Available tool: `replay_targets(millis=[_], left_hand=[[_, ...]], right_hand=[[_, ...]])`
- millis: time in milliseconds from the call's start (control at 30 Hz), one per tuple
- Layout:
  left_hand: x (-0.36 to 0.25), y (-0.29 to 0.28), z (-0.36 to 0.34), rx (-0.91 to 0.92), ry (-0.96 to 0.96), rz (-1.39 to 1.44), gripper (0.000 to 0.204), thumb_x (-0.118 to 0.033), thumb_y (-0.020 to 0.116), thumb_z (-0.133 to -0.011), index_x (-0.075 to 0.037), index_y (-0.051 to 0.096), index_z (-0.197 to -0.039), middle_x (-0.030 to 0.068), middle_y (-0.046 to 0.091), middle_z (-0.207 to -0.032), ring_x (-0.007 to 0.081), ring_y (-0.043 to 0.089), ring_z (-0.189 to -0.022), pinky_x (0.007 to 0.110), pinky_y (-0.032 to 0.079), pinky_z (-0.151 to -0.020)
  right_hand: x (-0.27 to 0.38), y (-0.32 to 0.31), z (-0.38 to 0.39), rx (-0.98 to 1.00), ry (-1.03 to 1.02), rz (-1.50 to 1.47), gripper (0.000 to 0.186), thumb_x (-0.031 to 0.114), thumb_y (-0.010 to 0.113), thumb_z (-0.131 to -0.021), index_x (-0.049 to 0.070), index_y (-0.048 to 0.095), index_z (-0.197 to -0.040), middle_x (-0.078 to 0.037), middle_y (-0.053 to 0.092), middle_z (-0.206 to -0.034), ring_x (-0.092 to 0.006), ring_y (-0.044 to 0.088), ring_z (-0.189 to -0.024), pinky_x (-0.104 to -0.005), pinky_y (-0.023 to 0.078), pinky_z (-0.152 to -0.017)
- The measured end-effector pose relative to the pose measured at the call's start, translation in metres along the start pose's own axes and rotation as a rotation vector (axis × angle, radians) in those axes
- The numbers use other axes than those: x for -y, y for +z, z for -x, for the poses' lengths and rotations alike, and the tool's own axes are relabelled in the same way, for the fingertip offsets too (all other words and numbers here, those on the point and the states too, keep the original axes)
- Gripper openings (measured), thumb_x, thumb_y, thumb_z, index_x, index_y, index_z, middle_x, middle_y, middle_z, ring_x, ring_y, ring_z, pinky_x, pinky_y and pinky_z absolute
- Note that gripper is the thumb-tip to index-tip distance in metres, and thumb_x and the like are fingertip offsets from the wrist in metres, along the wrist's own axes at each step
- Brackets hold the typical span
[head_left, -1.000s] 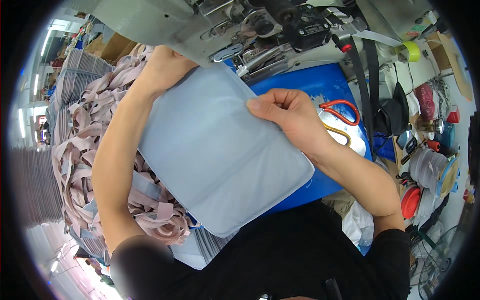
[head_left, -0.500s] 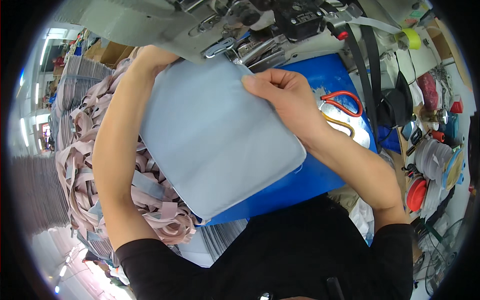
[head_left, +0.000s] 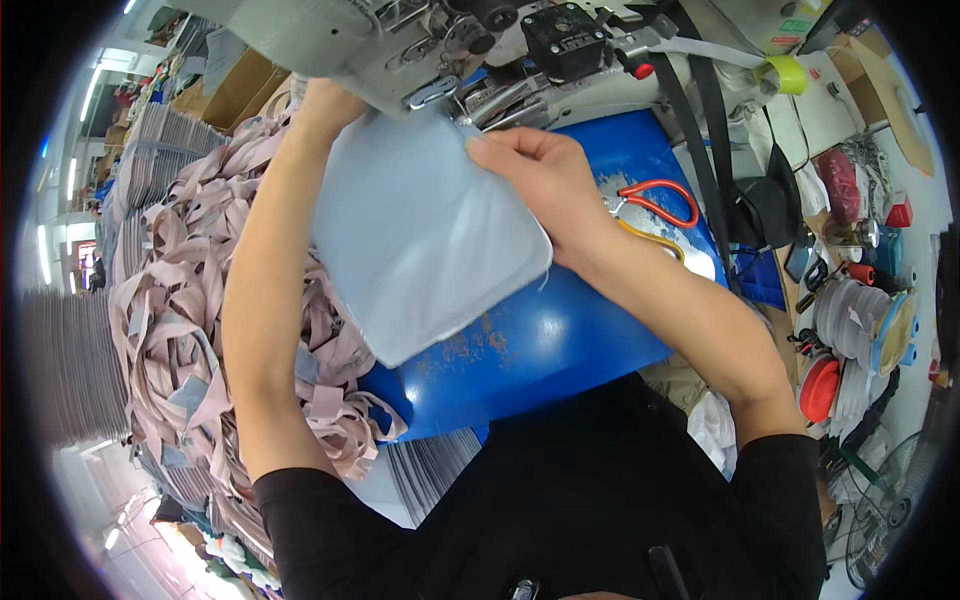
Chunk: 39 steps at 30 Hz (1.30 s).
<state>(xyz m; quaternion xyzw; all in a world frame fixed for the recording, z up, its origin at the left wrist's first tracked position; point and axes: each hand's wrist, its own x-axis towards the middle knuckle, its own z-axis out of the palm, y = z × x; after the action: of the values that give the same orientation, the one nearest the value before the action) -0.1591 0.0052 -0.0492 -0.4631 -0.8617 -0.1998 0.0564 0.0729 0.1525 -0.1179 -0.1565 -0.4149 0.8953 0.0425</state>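
A light blue-grey fabric panel [head_left: 425,235] with rounded corners lies under the head of a sewing machine [head_left: 330,40]. Its far edge is at the metal presser foot [head_left: 433,94], and a loose thread hangs from its right corner. My right hand [head_left: 535,175] pinches the panel's right edge between thumb and fingers, close to the foot. On the other side, my left hand [head_left: 335,103] reaches to the panel's far left edge; its fingers are hidden behind the machine head. Beneath the panel is the worn blue machine bed [head_left: 560,330].
Red-and-yellow-handled scissors [head_left: 660,200] lie on the bed, right of my right hand. Tangled pinkish fabric strips [head_left: 190,330] heap up on the left, beside stacked grey panels [head_left: 75,360]. Black straps [head_left: 705,150] hang at the right, near thread spools [head_left: 850,315].
The panel has moved away from me, further under the machine head, baring more of the blue bed. My right hand has gone slightly left and still pinches its edge.
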Motion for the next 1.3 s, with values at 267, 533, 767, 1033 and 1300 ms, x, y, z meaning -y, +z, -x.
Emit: replay_targets(millis=[267,533,767,1033,1300], left_hand=[[-0.178,0.042,0.127,-0.4,0.026,0.157,0.044,-0.014,0.085,-0.075,-0.001,0.065,-0.112,0.0189,0.07,-0.123,0.0332,0.067,-0.116,0.045,0.053,-0.095],[-0.17,0.036,0.15,-0.503,0.069,0.099,0.023,0.003,0.08,-0.083,0.002,0.068,-0.102,0.0204,0.075,-0.115,0.0283,0.073,-0.106,0.037,0.054,-0.097],[-0.167,0.036,0.138,-0.292,0.432,-0.122,0.024,0.0,0.078,-0.068,-0.005,0.073,-0.091,0.0076,0.077,-0.105,0.0239,0.073,-0.092,0.033,0.059,-0.074],[-0.166,0.036,0.121,-0.251,0.518,-0.224,0.014,-0.008,0.077,-0.073,-0.009,0.07,-0.085,0.0004,0.075,-0.101,0.0168,0.071,-0.088,0.029,0.056,-0.066],[-0.13,0.026,0.086,-0.201,0.465,-0.199,0.015,-0.004,0.074,-0.077,-0.011,0.072,-0.089,-0.0005,0.076,-0.101,0.0196,0.069,-0.08,0.034,0.054,-0.063]], right_hand=[[0.0,-0.022,0.006,-0.075,-0.071,-0.003,0.024,0.025,0.076,-0.095,0.001,0.075,-0.099,-0.002,0.069,-0.087,-0.0096,0.06,-0.075,-0.0276,0.048,-0.065],[-0.011,-0.021,0.042,-0.096,-0.456,0.563,0.029,0.019,0.077,-0.085,0.0,0.068,-0.104,-0.003,0.062,-0.082,-0.0115,0.059,-0.076,-0.0307,0.051,-0.069],[-0.027,-0.042,0.048,-0.02,-0.226,0.324,0.024,0.016,0.079,-0.086,-0.002,0.074,-0.101,-0.007,0.071,-0.083,-0.0097,0.064,-0.07,-0.0264,0.052,-0.06],[-0.024,-0.031,0.049,-0.032,-0.129,0.062,0.021,0.015,0.074,-0.096,-0.005,0.074,-0.105,-0.005,0.073,-0.088,-0.0089,0.065,-0.072,-0.0236,0.054,-0.059],[-0.018,-0.012,0.002,-0.057,-0.12,-0.031,0.019,0.014,0.077,-0.093,-0.003,0.077,-0.101,-0.004,0.072,-0.085,-0.0074,0.062,-0.07,-0.0238,0.051,-0.059]])
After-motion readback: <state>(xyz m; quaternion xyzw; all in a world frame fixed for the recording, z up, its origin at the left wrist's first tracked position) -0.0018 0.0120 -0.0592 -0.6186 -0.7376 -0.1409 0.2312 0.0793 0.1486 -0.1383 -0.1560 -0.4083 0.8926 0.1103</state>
